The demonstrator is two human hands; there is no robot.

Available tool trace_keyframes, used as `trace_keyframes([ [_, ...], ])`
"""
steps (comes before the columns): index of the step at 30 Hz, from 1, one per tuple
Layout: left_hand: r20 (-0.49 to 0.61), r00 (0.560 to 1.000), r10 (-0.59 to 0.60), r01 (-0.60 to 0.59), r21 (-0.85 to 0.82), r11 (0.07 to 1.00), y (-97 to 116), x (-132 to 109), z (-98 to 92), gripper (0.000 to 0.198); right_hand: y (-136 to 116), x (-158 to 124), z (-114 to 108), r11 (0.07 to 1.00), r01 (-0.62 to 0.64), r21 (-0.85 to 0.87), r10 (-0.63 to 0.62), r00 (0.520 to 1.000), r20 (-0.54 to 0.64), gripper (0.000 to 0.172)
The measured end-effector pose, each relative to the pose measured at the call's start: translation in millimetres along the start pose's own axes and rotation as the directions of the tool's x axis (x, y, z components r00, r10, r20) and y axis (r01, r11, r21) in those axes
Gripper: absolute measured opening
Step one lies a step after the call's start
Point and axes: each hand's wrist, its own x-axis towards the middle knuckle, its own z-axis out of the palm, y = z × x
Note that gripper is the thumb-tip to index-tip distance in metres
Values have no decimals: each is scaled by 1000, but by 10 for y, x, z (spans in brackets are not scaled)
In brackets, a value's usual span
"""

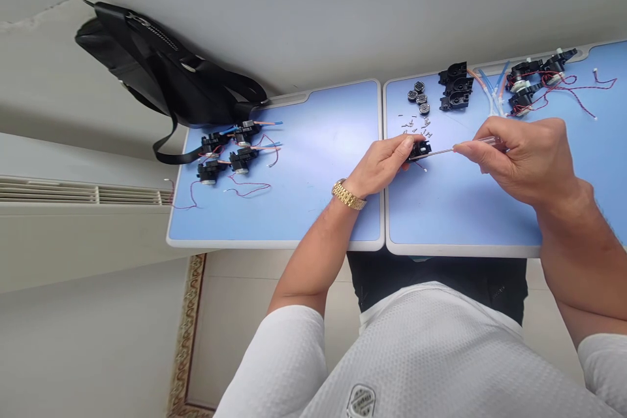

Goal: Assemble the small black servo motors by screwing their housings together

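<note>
My left hand (386, 163), with a gold watch at the wrist, grips a small black plastic part (421, 149) just above the right-hand blue table. In my right hand (524, 157) is a screwdriver (492, 142) with a clear reddish handle. Its thin shaft points left, and the tip meets the black part. Small loose screws (410, 124) lie scattered just beyond my left hand. Farther back sit several round black pieces (421, 98) and a row of black housings (455, 86). A short wire end with a white plug shows below the held part.
Black assemblies with red wires (524, 86) and blue and orange strips stand at the back right. Several similar assemblies (242, 160) lie on the left table (313, 209), beside a black bag (161, 65). A narrow seam divides the two tables.
</note>
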Motion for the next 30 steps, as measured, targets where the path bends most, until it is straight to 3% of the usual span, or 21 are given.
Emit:
trace_keyframes([
  [5, -9, 1000, -8, 8, -19, 1000, 20, -2, -13, 78, -37, 2, 23, 999, 21, -50, -24, 998, -63, 52],
  [10, -42, 998, -41, 36, -117, 993, 36, 1, -30, 87, -82, 21, 31, 996, 81, 28, -70, 960, -272, 49],
  [12, -41, 997, -65, 58, -158, 986, 17, 15, -49, 96, -112, 32, 13, 998, 55, 44, -39, 951, -306, 50],
  [17, 4, 997, -76, 76, -173, 982, -18, 61, -121, 111, -180, 55, -24, 998, -20, 54, 36, 948, -317, 54],
  [25, 29, 999, -30, 33, -121, 992, 41, 72, -166, 103, -183, 43, -35, 999, -35, 36, 44, 956, -290, 46],
  [30, 52, 994, -97, 108, -289, 951, 12, 69, -174, 94, -166, 51, -16, 999, -10, 37, 21, 949, -313, 37],
])
